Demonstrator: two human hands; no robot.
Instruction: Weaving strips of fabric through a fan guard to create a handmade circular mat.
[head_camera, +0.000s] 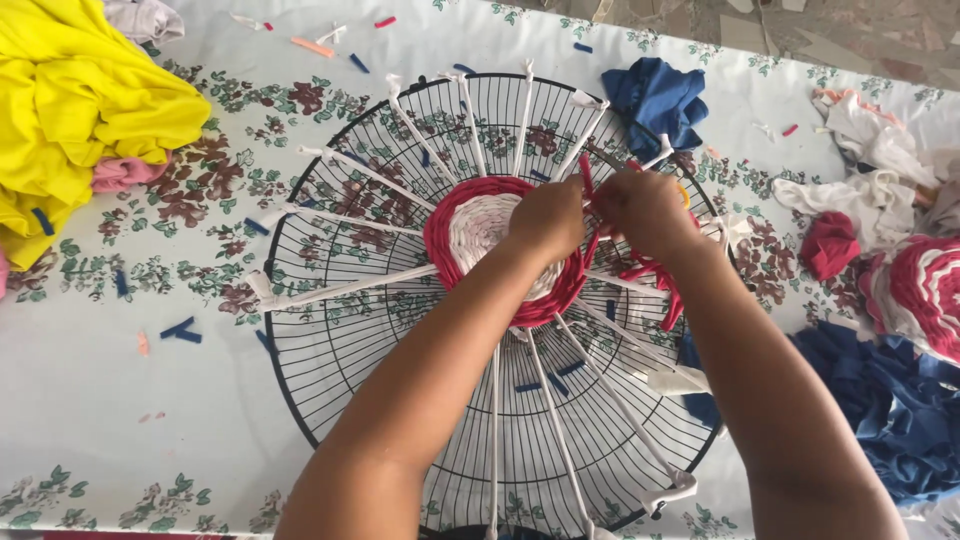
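The table (100, 400) is covered with a floral cloth and strewn with fabric scraps. A yellow fabric heap (70, 100) lies at the far left corner, blue fabric (880, 410) is piled at the right edge, and a second blue piece (655, 100) sits beyond the work. A black wire fan guard (330, 360) lies flat at the centre, serving as a round loom, with white fabric spokes (350, 290) tied from rim to hub. At the hub sits the woven disc (480, 235), white in the middle with a red band around it. It covers only the inner part of the guard; most of each spoke's length is bare, so I judge the weaving well short of half done. A finished-looking red and white disc (925, 290) lies at the right. The left hand (548, 218) is curled shut, pressing on the disc's right edge. The right hand (645, 208) is pinched on the red fabric strip (655, 285), which trails loose beneath it.
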